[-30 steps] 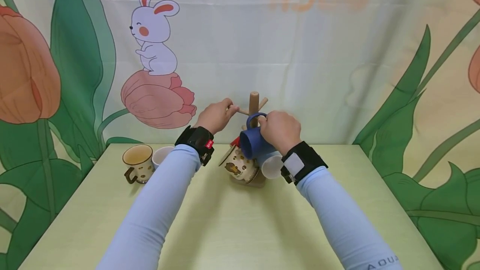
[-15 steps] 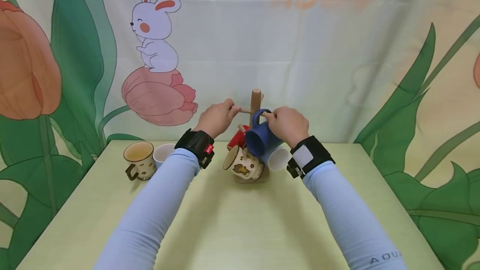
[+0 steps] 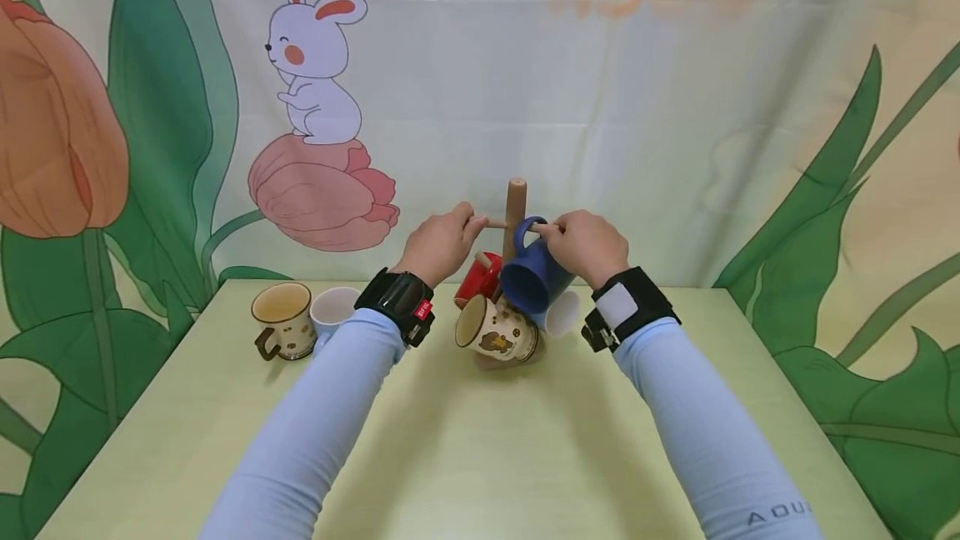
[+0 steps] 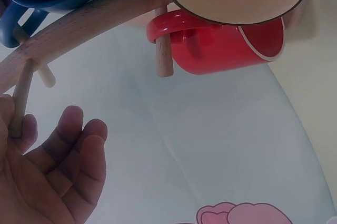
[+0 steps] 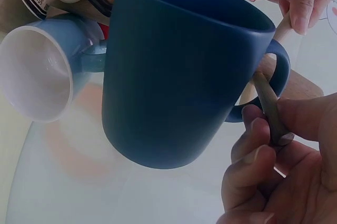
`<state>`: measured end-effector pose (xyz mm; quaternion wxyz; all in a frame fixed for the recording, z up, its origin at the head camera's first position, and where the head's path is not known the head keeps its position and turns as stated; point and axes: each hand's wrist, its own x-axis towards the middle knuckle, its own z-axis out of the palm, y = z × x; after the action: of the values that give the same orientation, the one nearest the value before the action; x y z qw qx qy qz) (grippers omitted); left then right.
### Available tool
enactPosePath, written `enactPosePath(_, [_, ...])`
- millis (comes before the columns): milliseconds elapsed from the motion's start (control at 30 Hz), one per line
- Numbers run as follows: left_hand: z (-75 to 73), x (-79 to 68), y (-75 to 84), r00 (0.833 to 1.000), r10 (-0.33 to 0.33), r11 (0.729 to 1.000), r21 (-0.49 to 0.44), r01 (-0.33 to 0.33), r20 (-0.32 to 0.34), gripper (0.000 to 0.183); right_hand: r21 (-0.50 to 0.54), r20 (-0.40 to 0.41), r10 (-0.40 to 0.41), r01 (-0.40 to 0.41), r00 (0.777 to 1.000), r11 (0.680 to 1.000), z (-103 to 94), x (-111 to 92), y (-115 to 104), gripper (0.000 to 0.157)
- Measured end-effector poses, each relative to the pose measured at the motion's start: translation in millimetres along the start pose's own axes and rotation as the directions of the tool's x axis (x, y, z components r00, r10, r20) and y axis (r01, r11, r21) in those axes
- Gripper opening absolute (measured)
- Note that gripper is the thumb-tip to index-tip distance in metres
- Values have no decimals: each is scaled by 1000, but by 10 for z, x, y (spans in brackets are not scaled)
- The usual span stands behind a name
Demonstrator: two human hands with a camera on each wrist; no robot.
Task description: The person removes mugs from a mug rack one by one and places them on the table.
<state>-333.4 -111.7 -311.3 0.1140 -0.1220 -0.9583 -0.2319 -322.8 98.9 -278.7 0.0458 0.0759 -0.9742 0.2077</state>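
Observation:
A wooden mug tree (image 3: 516,205) stands toward the back of the table. My left hand (image 3: 438,246) pinches the end of its upper left peg (image 4: 22,97) between thumb and index finger, the other fingers loosely bent. On the opposite side, my right hand (image 3: 592,248) pinches the tip of another upper peg (image 5: 270,107). A dark blue mug (image 5: 179,76) hangs by its handle on that peg, tilted, its body beside my right fingers. Below hang a red mug (image 4: 221,50), a cream bear-print mug (image 3: 501,336) and a light blue mug with a white inside (image 5: 79,60).
Two mugs stand upright on the table at the back left: a cream one with a brown handle (image 3: 285,327) and a light blue one (image 3: 330,311), partly behind my left wrist. A printed cloth (image 3: 637,123) hangs behind the pale table (image 3: 480,457).
My right hand has shifted right from the blue mug's handle to the peg tip, leaving the mug hanging. The mug tree has turned a little, showing more red mug. My left hand keeps its peg.

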Motion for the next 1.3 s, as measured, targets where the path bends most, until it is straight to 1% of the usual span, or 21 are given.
enactPosePath(233, [-26, -61, 34, 1000, 7, 1000, -16, -8, -24, 31, 8, 13, -7, 7, 1000, 1000, -60, 21, -4, 43])
enactPosePath(467, [-8, -122, 60, 999, -18, 1000, 12, 18, -28, 31, 25, 47, -28, 27, 999, 999, -79, 50, 17, 45])
enactPosePath(667, [13, -132, 81, 999, 4, 999, 53, -1, -54, 30, 35, 32, -27, 25, 999, 999, -77, 44, 43, 46])
enactPosePath(900, [-5, -144, 85, 999, 12, 998, 64, -9, -34, 31, 38, 14, -21, 20, 1000, 999, -66, 12, 64, 47])
enactPosePath(1100, [-29, -166, 81, 1000, 9, 997, 78, -8, -18, 33, 46, -26, -20, 21, 999, 999, -34, -22, 56, 45])
enactPosePath(1300, [-29, -203, 64, 999, 28, 998, 64, -26, -23, 30, 54, -126, -14, 20, 992, 998, 54, -69, 67, 43])
